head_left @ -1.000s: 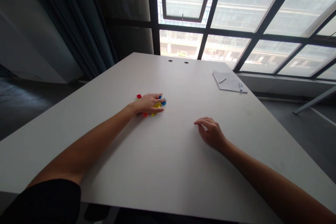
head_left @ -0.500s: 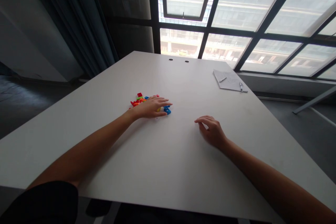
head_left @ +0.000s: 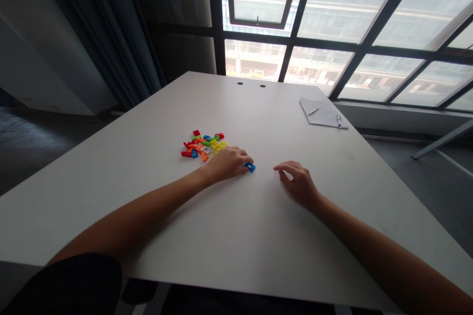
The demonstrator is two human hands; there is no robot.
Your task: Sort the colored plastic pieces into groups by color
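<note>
Nearest to the camera, a black sleeve (head_left: 74, 285) is being seen at the lower edge, and the left forearm (head_left: 140, 216) is being stretched across a white tabletop (head_left: 221, 236). The left hand (head_left: 228, 164) is being held low on the table, with its fingers (head_left: 240, 157) placed together and their tips touching a blue plastic brick (head_left: 250, 167); whether this brick is being pinched or only being pushed cannot be told. That brick is being shown apart from the others, just past the hand. Just behind the hand, a loose heap of small plastic bricks (head_left: 203, 145) in red, orange, yellow, green and blue is being left together, so only one piece is set apart and most of them are not separated. The right hand (head_left: 298, 183) is being held open and a little curled, with nothing in it, well apart from the heap. Farther away, a sheet of paper (head_left: 320, 112) is being shown with a pen (head_left: 313, 111) and a second pen (head_left: 339, 121) on it, and a large window (head_left: 369, 10) is being seen beyond the table, beside a dark curtain (head_left: 121, 24).
</note>
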